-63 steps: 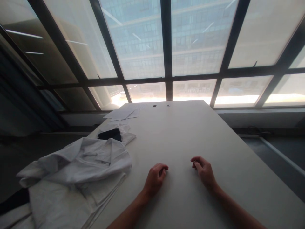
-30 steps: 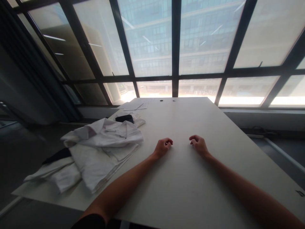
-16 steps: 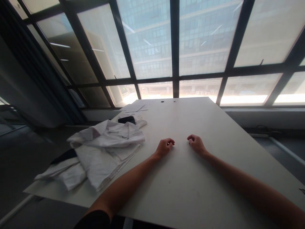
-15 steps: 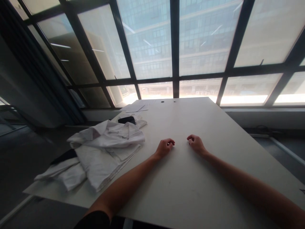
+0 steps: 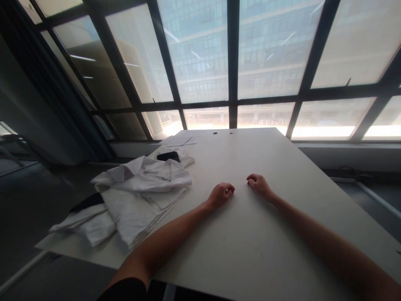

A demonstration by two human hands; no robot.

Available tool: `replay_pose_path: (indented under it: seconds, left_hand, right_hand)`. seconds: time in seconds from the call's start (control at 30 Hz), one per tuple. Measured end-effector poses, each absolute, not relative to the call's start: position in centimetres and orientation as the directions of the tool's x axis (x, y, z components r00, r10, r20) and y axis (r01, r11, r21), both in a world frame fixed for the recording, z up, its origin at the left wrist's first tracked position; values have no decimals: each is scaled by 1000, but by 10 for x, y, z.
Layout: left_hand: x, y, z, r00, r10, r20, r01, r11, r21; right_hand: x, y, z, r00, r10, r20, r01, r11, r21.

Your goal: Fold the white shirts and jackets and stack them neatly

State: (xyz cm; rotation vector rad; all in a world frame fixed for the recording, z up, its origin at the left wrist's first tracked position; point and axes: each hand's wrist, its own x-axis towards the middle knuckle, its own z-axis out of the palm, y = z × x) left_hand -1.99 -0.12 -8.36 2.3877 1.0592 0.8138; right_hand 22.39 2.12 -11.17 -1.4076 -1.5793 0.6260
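Both of my forearms lie along the white table. My left hand [image 5: 222,195] rests on the tabletop, loosely curled, with a gap between thumb and fingers and nothing in it. A short way to its right and slightly farther off is my right hand [image 5: 257,184], its fingers softly bent, thumb apart and holding nothing. The two hands do not touch. Left of my left hand lies a rumpled white garment [image 5: 134,209] with a collar-like fold on top, apart from the hand.
The white table [image 5: 244,242] reaches toward large dark-framed windows [image 5: 200,54]. Behind the garment lie a dark folded piece [image 5: 168,156] and some paper sheets [image 5: 180,140]. Two small dark spots mark the table's far end. A dark curtain [image 5: 53,92] hangs at left.
The view has shifted slightly, moving the scene a little to the right. My left hand has come slightly nearer to my right hand. The garment lies as before.
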Motion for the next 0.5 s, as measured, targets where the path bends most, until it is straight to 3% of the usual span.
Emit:
replay_pose_path:
  seconds: [0.5]
  left_hand:
    - [-15, 3, -90, 580, 729, 364, 493, -669, 556]
  right_hand:
    - [223, 19, -113, 44, 962, 270, 446, 223, -867]
